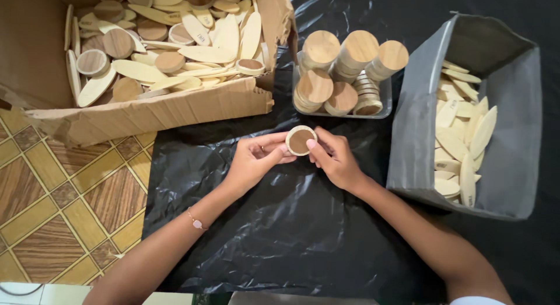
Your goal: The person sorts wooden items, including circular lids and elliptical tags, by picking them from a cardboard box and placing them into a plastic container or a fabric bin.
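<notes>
The round wooden lid [300, 140] is pinched by its rim between the left hand [256, 158] and the right hand [333, 159], above the black plastic sheet [280, 223]. Being a disc, it has no long axis; its dark hollow face points up at the camera. Judging by this, light fingertip pressure on opposite edges should keep it level. The clear tray [385, 109] of stacked lids sits just beyond.

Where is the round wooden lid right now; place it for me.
In the head view the round wooden lid sits mid-frame, pinched between the left hand and right hand, above the black plastic sheet, just below the clear tray of stacked lids.
</notes>
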